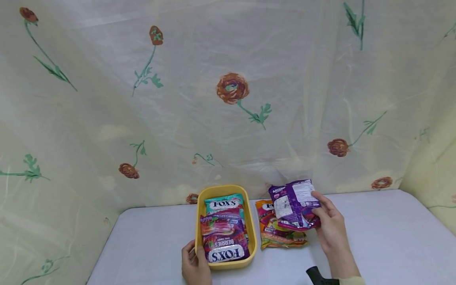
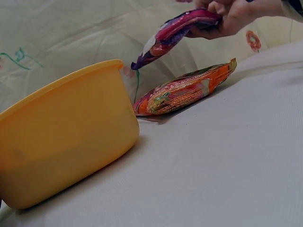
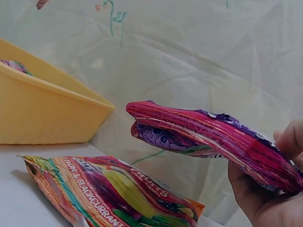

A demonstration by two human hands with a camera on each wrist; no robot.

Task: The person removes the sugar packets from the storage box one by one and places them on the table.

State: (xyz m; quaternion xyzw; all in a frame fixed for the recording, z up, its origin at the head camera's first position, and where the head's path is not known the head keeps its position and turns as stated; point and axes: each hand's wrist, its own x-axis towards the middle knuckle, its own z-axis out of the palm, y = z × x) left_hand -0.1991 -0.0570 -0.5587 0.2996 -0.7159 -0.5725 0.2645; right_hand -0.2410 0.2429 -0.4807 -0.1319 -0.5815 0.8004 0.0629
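My right hand [image 1: 331, 225] grips a purple candy bag [image 1: 295, 204] by its right edge, thumb on top and fingers beneath. The bag's printed back faces up in the head view, and it hangs above an orange Fox's fruits candy bag [image 1: 281, 237] lying on the table. In the right wrist view the held candy bag [image 3: 199, 135] shows its pink-red side. With curled fingers, my left hand [image 1: 196, 263] holds the near left rim of a yellow plastic basket [image 1: 252, 221]. Inside lie a purple Fox's Berries bag [image 1: 224, 237] and a teal Fox's bag [image 1: 228, 202] partly under it.
A white-covered table [image 1: 153, 237] carries everything. Behind it hangs a pale curtain [image 1: 285, 118] printed with flowers, close to the table's back edge. A black strap-like piece [image 1: 320, 277] shows beside my right wrist.
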